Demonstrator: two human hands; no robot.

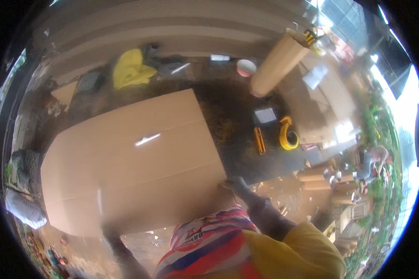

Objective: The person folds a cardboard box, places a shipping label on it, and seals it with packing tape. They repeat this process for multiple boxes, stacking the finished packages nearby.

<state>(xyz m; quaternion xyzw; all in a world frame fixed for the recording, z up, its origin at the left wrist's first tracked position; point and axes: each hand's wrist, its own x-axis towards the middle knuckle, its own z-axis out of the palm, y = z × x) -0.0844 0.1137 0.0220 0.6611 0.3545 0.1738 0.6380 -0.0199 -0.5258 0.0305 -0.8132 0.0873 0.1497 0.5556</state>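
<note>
A large flat cardboard sheet point(139, 172), with fold creases running across it, lies partly over the dark table point(237, 160) and reaches toward my body. My left hand point(111, 232) grips its near edge at the lower left; the fingers are blurred and partly lost against the board. At the near right corner, my right hand point(237, 185) is closed on the sheet's edge. To the right of the sheet lie an orange utility knife point(259, 140) and a yellow tape dispenser point(288, 135).
A white paper point(265, 115) lies behind the knife. Farther back stand a tall cardboard tube point(281, 63) and a red-and-white bowl point(246, 68). A yellow cloth point(132, 69) sits at the back left. More cardboard point(323, 102) lies at right. Another person point(375, 160) bends in the right distance.
</note>
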